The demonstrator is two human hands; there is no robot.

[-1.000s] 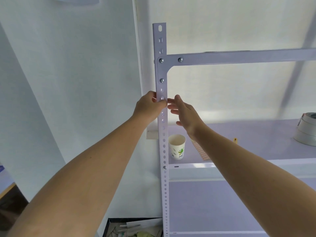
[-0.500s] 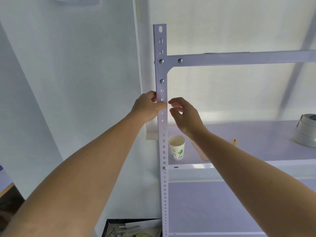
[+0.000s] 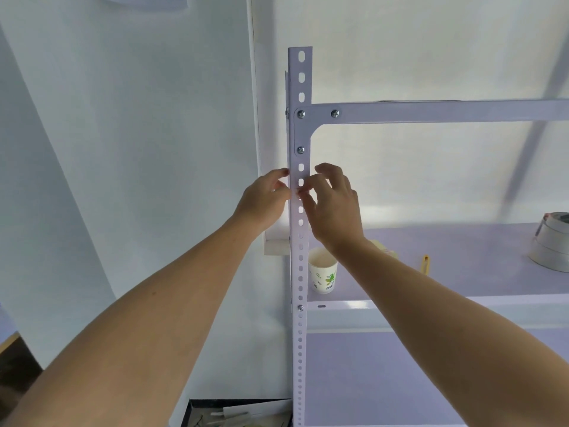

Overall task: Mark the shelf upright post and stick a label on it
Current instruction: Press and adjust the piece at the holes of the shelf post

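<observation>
White wall corner, pale rack: both hands at the shelf upright post (image 3: 300,272), just under the top bracket (image 3: 308,118)
Fingers of left hand (image 3: 264,198) curl round the post's left edge; right hand (image 3: 335,208) has gone from straight fingers beside the post to curled tips on its front face, probably pressing the label on, but label too small to see, can't tell if anything is pinched

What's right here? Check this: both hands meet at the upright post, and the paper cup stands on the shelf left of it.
Wrong side: in the head view the paper cup stands on the shelf right of the upright post, not left. Left hand and right hand do meet at the post.
</observation>
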